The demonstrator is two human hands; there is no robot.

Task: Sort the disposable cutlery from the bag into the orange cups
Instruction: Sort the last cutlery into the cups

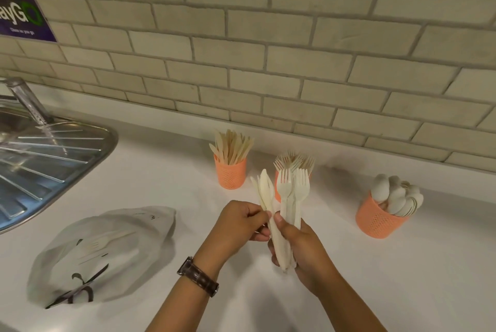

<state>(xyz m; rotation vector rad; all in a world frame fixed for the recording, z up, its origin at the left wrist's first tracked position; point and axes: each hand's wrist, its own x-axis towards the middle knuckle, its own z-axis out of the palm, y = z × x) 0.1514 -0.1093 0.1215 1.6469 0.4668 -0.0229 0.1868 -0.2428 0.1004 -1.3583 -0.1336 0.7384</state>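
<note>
Above the counter, the right hand grips a mixed bundle of forks by the handles, while the left hand pinches the knives. It would be best to draw the knives out sideways (a slack right grip would spill the forks), then drop them handles-down into the far-left orange cup. More cutlery shows through the bag.

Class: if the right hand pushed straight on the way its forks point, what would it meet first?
Probably the middle orange cup, which holds forks, straight beyond the bundle in the right hand; how far off is unclear.
</note>
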